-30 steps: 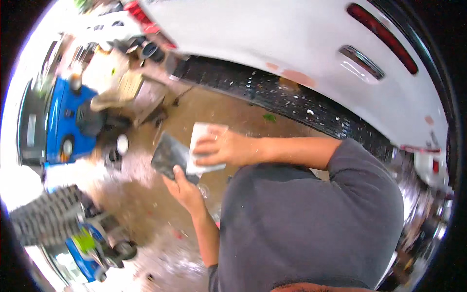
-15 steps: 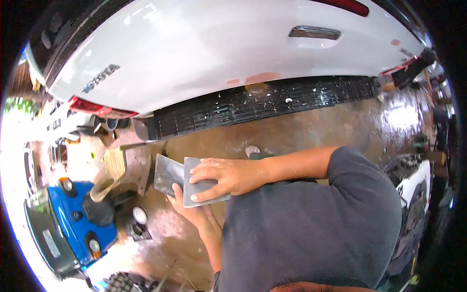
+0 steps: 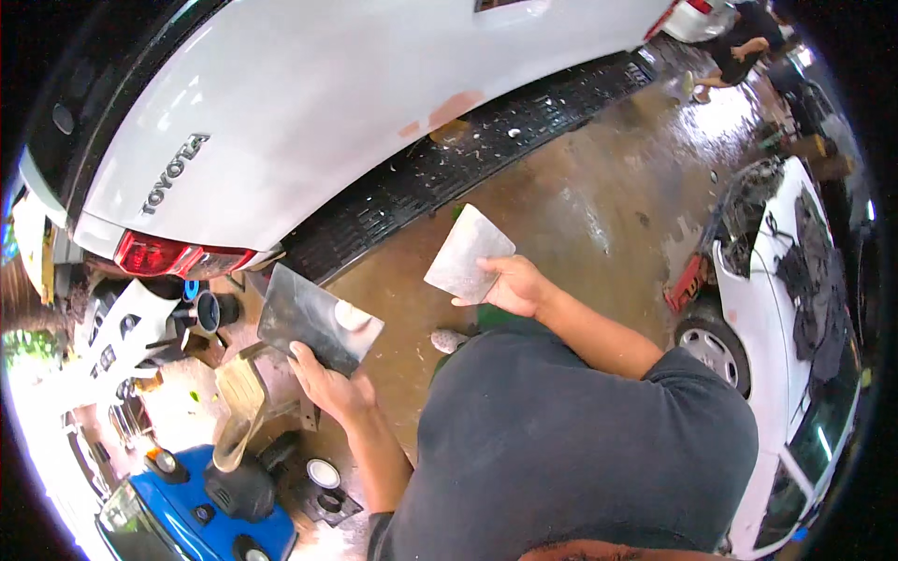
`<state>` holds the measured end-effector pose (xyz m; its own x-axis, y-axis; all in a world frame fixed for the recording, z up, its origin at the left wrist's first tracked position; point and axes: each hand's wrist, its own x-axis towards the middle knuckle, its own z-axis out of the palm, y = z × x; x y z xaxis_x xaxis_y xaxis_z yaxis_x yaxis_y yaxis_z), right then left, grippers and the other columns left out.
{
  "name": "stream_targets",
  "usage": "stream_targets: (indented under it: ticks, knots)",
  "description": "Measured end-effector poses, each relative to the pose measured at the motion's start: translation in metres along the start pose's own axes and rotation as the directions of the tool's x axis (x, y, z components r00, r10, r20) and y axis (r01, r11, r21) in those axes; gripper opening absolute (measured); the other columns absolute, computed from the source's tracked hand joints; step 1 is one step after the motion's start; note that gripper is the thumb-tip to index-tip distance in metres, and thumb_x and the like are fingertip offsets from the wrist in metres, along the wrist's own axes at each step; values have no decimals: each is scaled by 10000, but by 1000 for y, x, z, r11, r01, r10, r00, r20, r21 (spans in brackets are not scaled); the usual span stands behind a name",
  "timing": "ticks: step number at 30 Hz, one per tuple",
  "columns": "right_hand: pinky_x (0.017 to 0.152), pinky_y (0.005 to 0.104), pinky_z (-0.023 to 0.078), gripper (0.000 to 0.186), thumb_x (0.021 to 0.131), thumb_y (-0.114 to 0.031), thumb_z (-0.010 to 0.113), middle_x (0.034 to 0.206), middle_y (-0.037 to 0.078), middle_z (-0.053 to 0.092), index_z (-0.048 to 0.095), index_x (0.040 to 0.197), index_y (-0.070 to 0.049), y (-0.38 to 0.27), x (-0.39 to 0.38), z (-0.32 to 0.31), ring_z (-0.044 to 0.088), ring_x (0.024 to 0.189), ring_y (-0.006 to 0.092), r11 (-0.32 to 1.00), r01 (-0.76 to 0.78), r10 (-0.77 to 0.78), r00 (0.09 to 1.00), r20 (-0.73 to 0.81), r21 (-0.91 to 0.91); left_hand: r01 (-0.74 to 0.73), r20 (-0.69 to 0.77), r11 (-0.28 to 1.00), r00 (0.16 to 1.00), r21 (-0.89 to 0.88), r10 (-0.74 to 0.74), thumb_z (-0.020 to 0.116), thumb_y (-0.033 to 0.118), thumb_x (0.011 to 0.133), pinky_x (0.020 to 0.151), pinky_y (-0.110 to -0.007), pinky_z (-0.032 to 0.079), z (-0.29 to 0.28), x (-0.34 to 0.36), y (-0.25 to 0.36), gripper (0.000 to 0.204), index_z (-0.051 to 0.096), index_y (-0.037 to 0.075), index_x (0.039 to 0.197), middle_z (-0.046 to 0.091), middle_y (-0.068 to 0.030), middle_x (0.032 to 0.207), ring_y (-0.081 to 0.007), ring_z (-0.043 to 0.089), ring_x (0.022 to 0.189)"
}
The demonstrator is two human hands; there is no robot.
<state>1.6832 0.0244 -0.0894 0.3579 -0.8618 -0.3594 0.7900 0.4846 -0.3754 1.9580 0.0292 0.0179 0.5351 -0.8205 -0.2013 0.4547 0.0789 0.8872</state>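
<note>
My left hand [image 3: 332, 391] grips a dark, flat rectangular plate [image 3: 297, 320] by its near edge, thumb on top. A rounded dab of cream-coloured paste [image 3: 352, 316] sits near the plate's right edge. To the right and apart from it, my right hand [image 3: 516, 285] holds a light grey, thin rectangular sheet [image 3: 463, 251] like a spreader, pinched at its lower right corner. Beyond both hands stands the white tailgate [image 3: 309, 103] of a pickup, with dull pinkish patches [image 3: 455, 108] low on its panel. Neither hand touches the vehicle.
A black step bumper [image 3: 524, 131] with pale flecks runs below the tailgate. On the left are a wooden chair-like piece [image 3: 241, 388], a blue vehicle [image 3: 201, 496] and a round white lid [image 3: 324, 473]. A white car [image 3: 781, 309] stands at right; another person [image 3: 739, 51] is far right.
My right hand has lifted the grey sheet off the plate and moved away to the upper right. The cream dab now shows on the plate. My view has turned and shifted.
</note>
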Motion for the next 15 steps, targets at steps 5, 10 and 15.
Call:
stream_targets:
  ticks: [5, 10, 15]
  knots:
    - [1042, 750, 292, 764, 933, -677, 406, 1519, 137, 424, 379, 1504, -170, 2, -45, 30, 403, 1382, 422, 953, 78, -134, 975, 176, 294, 14, 281, 1000, 960, -6, -12, 588, 197, 990, 1006, -405, 455, 12, -4, -3, 490, 413, 42, 1421, 523, -106, 1365, -236, 555, 1186]
    - [1039, 774, 264, 805, 912, -738, 385, 1530, 136, 412, 391, 1505, -194, -5, -86, 51, 383, 1387, 440, 903, 178, -249, 958, 139, 392, 45, 473, 998, 881, -40, -20, 577, 146, 982, 1034, -420, 449, 36, -19, -4, 544, 348, 15, 1458, 507, -139, 1373, -257, 544, 1194]
    - [1099, 629, 329, 728, 832, -453, 705, 1452, 153, 461, 458, 1444, -145, -20, -132, 57, 434, 1333, 405, 784, 619, -597, 769, 227, -34, -59, 506, 997, 862, 60, 20, 555, 141, 990, 960, -395, 500, 71, -37, -3, 430, 429, -12, 1372, 552, -152, 1299, -252, 581, 1133]
